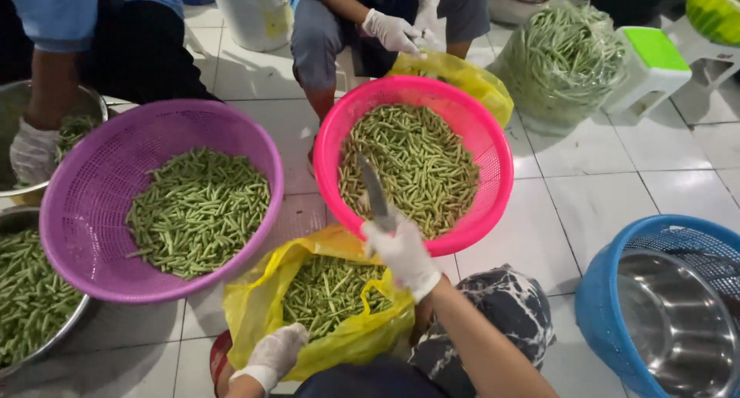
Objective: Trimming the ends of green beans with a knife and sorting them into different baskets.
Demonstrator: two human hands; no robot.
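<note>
Right hand (402, 253) clamped on the knife (375, 188) over the pink basket (493, 147); keep the blade pointed away. Left hand (274, 353) grips the yellow bag (254, 305) of green beans (327, 294).

Yellow plastic bag (339, 332) of green beans at bottom centre, second yellow bag (470, 78) behind pink basket, clear bag (563, 59) of beans upper right

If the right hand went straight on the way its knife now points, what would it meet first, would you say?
Probably the cut green beans heaped in the pink basket. The right hand aims its knife up and away over them, though height above the beans is unclear.
</note>
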